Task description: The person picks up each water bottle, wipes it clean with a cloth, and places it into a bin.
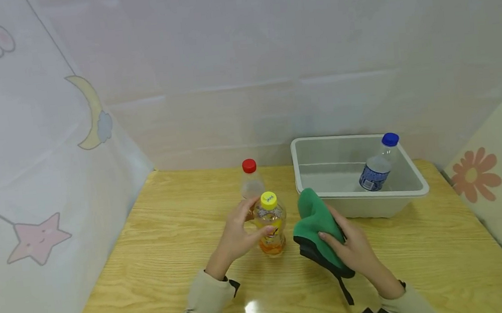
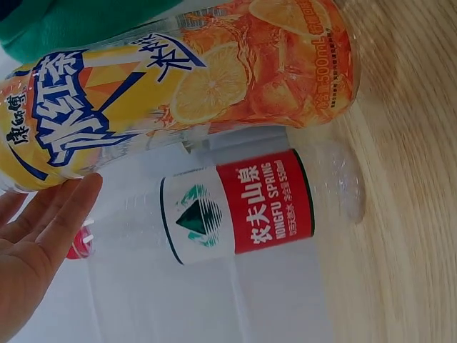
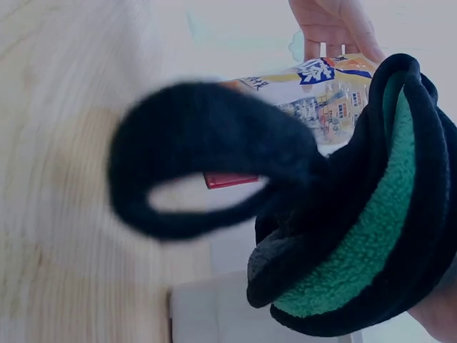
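Note:
My left hand (image 1: pixel 237 234) is at a clear bottle with a yellow cap and an orange-and-yellow iced tea label (image 2: pixel 207 78). Its thumb lies across the front and its fingers reach round the side, holding the bottle loosely. Right behind it stands a red-capped water bottle (image 2: pixel 239 207) with a red-and-white label. My right hand (image 1: pixel 350 245) grips a folded green fleecy cloth (image 1: pixel 323 230) with black edging. From the cloth hangs a black loop (image 3: pixel 207 143), large in the right wrist view. The thumb presses on the cloth's top; the other fingers are partly hidden.
A pale grey plastic bin (image 1: pixel 341 199) stands at the back right of the wooden table (image 1: pixel 166 220). Inside it leans a blue-capped water bottle (image 1: pixel 377 169). White curtains (image 1: pixel 206 70) with printed drawings enclose the table at the back and sides.

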`<state>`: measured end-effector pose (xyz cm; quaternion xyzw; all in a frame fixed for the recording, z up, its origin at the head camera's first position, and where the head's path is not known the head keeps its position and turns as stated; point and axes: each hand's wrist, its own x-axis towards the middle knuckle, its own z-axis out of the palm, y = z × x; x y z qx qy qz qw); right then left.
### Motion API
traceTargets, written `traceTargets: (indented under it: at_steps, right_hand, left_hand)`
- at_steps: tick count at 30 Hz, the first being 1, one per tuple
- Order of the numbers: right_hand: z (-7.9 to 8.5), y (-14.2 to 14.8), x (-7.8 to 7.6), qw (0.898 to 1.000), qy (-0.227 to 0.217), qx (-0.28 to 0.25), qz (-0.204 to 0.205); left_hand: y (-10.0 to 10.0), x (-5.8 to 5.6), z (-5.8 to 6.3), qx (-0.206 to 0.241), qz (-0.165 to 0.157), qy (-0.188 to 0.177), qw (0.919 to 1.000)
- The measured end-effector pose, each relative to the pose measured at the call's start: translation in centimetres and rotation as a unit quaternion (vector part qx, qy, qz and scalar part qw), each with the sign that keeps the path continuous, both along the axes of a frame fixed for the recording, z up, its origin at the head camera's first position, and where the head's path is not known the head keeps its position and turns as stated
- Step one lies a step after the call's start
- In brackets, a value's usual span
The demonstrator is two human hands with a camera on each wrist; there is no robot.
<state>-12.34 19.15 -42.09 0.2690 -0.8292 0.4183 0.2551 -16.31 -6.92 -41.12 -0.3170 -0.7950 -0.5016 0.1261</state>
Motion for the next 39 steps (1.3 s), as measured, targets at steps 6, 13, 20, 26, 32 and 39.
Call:
traceTargets:
  at_steps: [6,13,20,26,32,39]
  right_hand:
    - [0.2,-0.6,-0.4,1.000,0.014,0.004,0.024]
    - [-0.2,-1.0,-0.5,0.999,0.001,0.029,0.036]
    - [-0.6,-0.9,-0.5,0.998,-0.002,0.045,0.039]
    - [-0.6,-0.9,-0.6,0.997,-0.015,0.070,0.035]
    - [-1.0,-1.2,-0.8,0.996,-0.018,0.079,0.041]
    - [-2.2,-1.6,-0.9,0.996,-0.029,0.077,0.029]
  left_hand:
    - [0.7,0.4,-0.3,-0.009,-0.003,-0.010,0.9999]
    - [1.2,0.7,-0.9,-0.008,-0.011,-0.029,0.9995]
    - [1.6,0.8,-1.4,-0.015,-0.016,-0.031,0.9993]
    - [1.9,0.8,-1.5,-0.013,-0.021,-0.017,0.9995]
    - [2.0,0.9,-1.5,-0.005,-0.016,-0.031,0.9994]
    - [2.1,0.8,-1.5,-0.004,-0.013,-0.026,0.9996]
